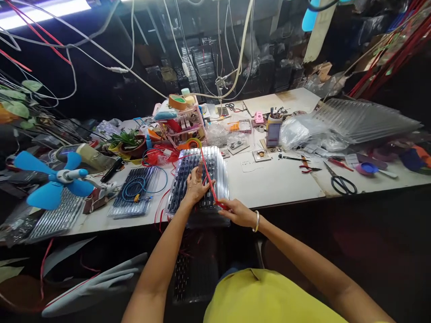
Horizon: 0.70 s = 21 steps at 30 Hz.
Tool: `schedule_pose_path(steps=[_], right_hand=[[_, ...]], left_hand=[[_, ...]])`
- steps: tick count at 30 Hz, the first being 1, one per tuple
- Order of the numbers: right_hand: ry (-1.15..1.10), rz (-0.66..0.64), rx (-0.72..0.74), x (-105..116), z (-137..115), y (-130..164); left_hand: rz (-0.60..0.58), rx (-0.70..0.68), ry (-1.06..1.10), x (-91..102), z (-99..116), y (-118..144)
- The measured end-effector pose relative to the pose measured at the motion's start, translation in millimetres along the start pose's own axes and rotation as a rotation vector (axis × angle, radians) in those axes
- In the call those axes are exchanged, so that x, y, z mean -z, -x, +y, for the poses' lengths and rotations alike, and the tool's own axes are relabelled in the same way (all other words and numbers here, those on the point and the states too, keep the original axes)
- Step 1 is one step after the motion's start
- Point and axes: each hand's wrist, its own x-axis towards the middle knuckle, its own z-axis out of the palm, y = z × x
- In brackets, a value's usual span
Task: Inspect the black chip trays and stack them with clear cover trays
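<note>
A stack of clear trays (198, 179) is set near the front edge of the tabletop (279, 184), directly before the person. The left hand (195, 186) is laid flat on top of the stack, fingers spread and pressing down. A red strap (208, 177) is run lengthwise over the trays, from their far end to the near right corner, where its end is pinched in the right hand (237, 211). A bangle (257, 221) is worn on the right wrist.

Just left of the stack, another tray pile (138, 197) is seen with a blue wire (143, 186) coiled on it. A blue fan (55, 179) stands further left. Black scissors (340, 181) and red pliers (310, 168) lie well to the right. A pink rack (185, 123) and a potted plant (129, 141) are placed behind the trays.
</note>
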Motion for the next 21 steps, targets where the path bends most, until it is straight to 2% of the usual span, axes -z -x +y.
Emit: schedule_pose_path(steps=[3, 6, 9, 12, 14, 16, 18, 20, 21], right_hand=[[0.028, 0.064, -0.115, -8.9, 32.2, 38.7], [0.051, 0.146, -0.246, -17.5, 69.4, 62.8], [0.051, 0.212, -0.321, -25.5, 94.5, 67.5], [0.018, 0.26, -0.299, -29.1, 95.5, 54.6], [-0.011, 0.304, -0.248, -23.3, 78.2, 42.0], [-0.04, 0.35, -0.181, -5.1, 43.2, 31.1], [-0.067, 0.398, -0.104, 28.2, -8.4, 22.2], [-0.083, 0.475, -0.011, 71.2, -68.0, 11.8], [-0.097, 0.513, 0.104, 91.8, -96.2, 5.6]], left_hand=[[-0.074, -0.029, -0.036, -2.3, 2.1, -2.5], [-0.118, -0.023, -0.078, -4.3, 4.8, -4.9], [-0.136, -0.018, -0.108, -5.2, 7.3, -6.5], [-0.135, -0.015, -0.122, -5.4, 9.3, -7.1], [-0.124, -0.003, -0.12, -5.6, 10.7, -7.0], [-0.116, 0.012, -0.106, -6.1, 12.7, -6.2], [-0.111, 0.023, -0.076, -7.2, 15.6, -4.7], [-0.102, 0.031, -0.034, -8.5, 18.9, -2.6], [-0.095, 0.035, -0.008, -9.0, 20.7, -1.5]])
